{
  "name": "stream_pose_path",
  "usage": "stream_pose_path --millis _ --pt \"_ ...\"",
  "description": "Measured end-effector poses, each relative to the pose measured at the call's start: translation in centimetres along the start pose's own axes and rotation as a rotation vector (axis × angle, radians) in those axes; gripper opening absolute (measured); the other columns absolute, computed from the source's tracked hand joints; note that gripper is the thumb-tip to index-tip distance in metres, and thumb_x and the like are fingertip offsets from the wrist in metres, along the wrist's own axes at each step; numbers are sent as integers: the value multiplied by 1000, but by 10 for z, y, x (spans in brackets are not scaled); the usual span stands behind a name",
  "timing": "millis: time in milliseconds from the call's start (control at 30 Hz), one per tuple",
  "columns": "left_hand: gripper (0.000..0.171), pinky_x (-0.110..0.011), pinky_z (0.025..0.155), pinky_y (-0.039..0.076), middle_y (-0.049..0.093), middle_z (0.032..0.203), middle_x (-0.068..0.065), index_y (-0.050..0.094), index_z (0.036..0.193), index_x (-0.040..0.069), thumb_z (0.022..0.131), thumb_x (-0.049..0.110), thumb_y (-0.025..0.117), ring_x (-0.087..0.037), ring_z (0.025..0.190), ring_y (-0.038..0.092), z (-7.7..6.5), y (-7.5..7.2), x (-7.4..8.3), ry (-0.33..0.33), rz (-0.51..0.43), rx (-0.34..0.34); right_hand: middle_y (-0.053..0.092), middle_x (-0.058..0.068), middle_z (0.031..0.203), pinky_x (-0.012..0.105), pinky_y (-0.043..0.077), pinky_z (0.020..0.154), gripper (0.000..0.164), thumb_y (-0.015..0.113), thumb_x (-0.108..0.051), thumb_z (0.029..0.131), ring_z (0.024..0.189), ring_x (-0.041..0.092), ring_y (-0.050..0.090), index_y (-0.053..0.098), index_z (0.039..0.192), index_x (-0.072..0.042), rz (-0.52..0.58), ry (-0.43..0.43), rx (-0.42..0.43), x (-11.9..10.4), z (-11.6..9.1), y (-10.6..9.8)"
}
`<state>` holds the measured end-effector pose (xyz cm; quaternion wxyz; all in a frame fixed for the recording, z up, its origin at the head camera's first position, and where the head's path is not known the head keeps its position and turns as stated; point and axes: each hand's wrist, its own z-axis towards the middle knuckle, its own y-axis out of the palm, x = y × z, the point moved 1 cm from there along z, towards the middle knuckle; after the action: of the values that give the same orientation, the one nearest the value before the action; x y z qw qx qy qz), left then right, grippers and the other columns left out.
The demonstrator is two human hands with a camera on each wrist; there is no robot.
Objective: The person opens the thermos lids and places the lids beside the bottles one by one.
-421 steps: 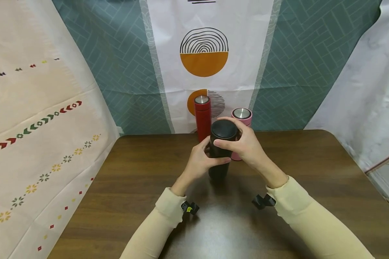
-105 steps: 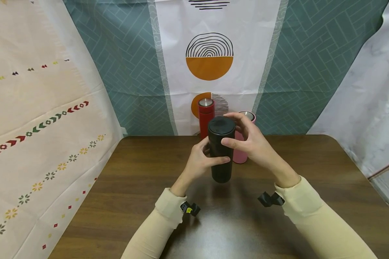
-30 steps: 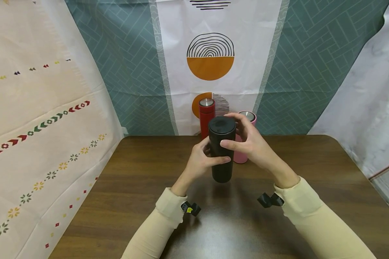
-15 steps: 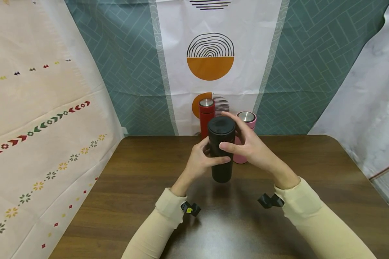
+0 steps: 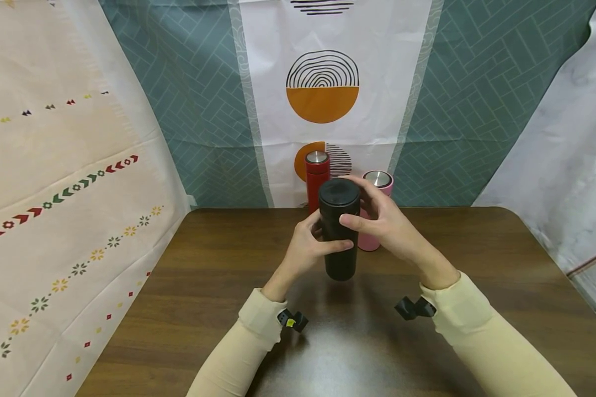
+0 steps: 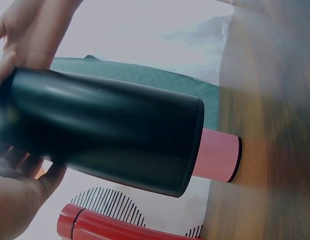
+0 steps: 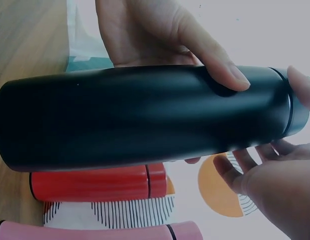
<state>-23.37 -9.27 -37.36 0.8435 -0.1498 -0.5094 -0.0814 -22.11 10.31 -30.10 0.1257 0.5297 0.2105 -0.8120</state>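
Black bottle (image 5: 340, 262) is right in the middle of both hands, pretty much upright, and its base looks clear of the worktop (image 5: 218, 270) to me. The left hand (image 5: 303, 249) is clamped round the body about halfway up, thumb across the front. The right hand (image 5: 388, 223) sits higher, gripping it up by the lid (image 5: 340, 191), with the thumb near the seam and fingers wrapped round behind. So yeah, both hands on the one bottle, close together but not touching that I can see.

Just past the left hand there's a skinny red bottle (image 5: 318, 182) with a shiny cap, standing up. A pink bottle (image 5: 369, 241) stands behind the right hand, half blocked by it. Beyond all that hangs a teal and white cloth (image 5: 377, 38) with orange half circles.
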Motion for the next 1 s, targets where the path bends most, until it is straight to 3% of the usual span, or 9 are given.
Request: stream_pose_path --millis 267,533,800,1000 --pt "58 -45 98 56 71 120 -5 62 137 15 85 17 86 -24 107 70 0 -1 -1 -1 -3 -8 49 4 152 59 28 120 78 74 -20 95 144 26 43 33 161 -25 9 13 -21 2 1 0" --pt "58 -45 99 55 70 121 -6 61 139 14 85 14 84 -24 108 69 0 0 -1 3 2 -22 52 9 144 57 35 114 76 76 -10 90 136 29 48 35 154 -15 2 18 36 2 1 3" --pt "59 -44 97 56 71 120 -6 62 137 13 84 15 86 -24 106 70 0 0 -1 3 7 -7 48 11 152 56 33 117 72 68 -6 94 140 27 45 37 159 -14 96 29 -32 0 0 1" --pt "58 -45 97 56 71 120 -5 62 137 15 84 16 85 -24 107 69 0 0 -2 0 12 -5 50 9 151 57 30 119 79 73 -12 93 139 27 47 34 161 -23 52 29 -4 1 0 1"
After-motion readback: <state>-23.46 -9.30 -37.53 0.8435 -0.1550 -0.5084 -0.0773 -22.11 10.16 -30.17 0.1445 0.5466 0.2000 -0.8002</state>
